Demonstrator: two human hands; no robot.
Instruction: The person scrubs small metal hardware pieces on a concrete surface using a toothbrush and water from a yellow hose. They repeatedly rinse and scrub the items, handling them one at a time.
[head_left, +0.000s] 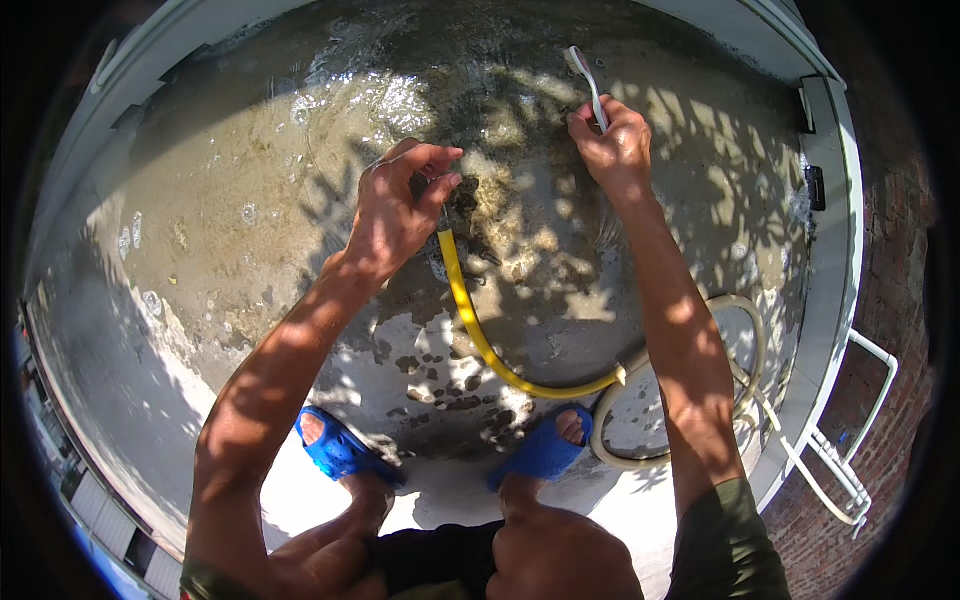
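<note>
My right hand (616, 146) is closed around the handle of a white toothbrush (591, 81), its bristled head pointing up and away from me. My left hand (405, 199) is raised over the wet floor with thumb and fingertips a little apart. Something thin and clear, perhaps water or a thread, shows at its fingers; I cannot tell which. Just below the left hand is the open end of a yellow hose (469, 315), with what looks like water at its mouth. The hose curves down and right to join a beige hose (630, 459).
Wet concrete floor (225, 247) with foam spots and leaf shadows spreads before me. Loops of the beige hose lie at the right, beside my foot in a blue slipper (551, 446). Low pale walls (836, 202) bound the floor; white pipes (840, 465) stand by a brick wall.
</note>
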